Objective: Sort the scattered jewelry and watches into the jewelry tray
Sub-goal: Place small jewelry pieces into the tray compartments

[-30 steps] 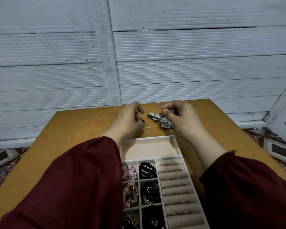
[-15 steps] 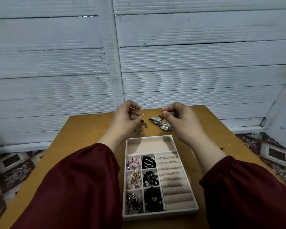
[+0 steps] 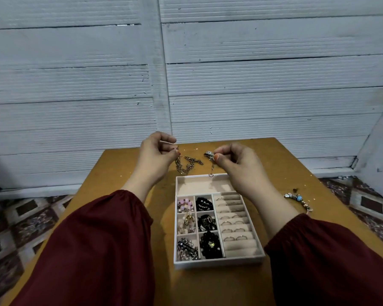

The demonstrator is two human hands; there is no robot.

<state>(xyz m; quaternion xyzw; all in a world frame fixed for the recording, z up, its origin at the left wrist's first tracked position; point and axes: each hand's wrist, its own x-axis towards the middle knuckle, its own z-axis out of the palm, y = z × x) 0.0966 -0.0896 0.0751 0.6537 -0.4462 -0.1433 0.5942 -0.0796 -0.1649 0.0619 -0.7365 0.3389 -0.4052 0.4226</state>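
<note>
Pickup underway — left hand (image 3: 157,155), fingers (image 3: 166,138) curled, pinches the gold link chain (image 3: 182,167) dangling just past the jewelry tray (image 3: 219,262), right hand (image 3: 237,166) pinches a thin pendant strand (image 3: 211,174) over its far rim — next probably lowering both into the bare far compartment (image 3: 197,186).

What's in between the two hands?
In the head view, a chain dangling from the left hand and a watch beside the right hand.

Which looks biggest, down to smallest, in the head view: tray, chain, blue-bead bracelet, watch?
1. Tray, by far.
2. Chain and bracelet look about alike; the chain is bunched and farther off, so unranked.
3. Watch, partly hidden by the right hand.
</note>
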